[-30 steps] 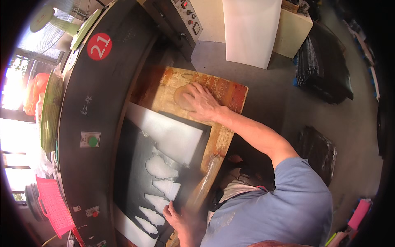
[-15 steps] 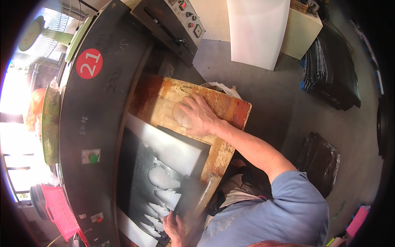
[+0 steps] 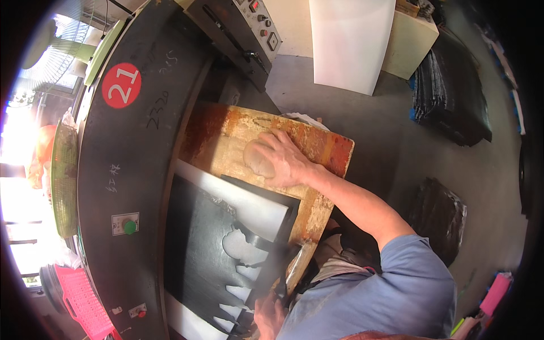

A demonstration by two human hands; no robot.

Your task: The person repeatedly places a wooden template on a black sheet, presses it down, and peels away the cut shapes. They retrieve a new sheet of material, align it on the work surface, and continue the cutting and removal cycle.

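Note:
My right hand [image 3: 283,160] is curled over a rounded beige piece [image 3: 258,159] on the worn wooden board [image 3: 226,133]; its exact kind does not show. Nearer my body, my left hand [image 3: 269,316] is at the near edge of a black sheet [image 3: 195,232]. Its fingers are blurred but seem to grip that edge. Ragged cut-outs run along this sheet, and the white slab [image 3: 258,214] beneath shows through them. A dark, smeared strip lies along the sheet's near side, too blurred to name.
Left of the board stands a dark machine body [image 3: 130,170] with a green button [image 3: 130,227]. A control panel [image 3: 263,25] rises at the back. Stacked black sheets [image 3: 453,93] lie on the floor to the right, beyond a white panel [image 3: 351,45].
My left hand has shifted right, toward my body, and the black sheet with its cut-outs has slid the same way. My right hand stays on the beige piece. The view has shifted slightly.

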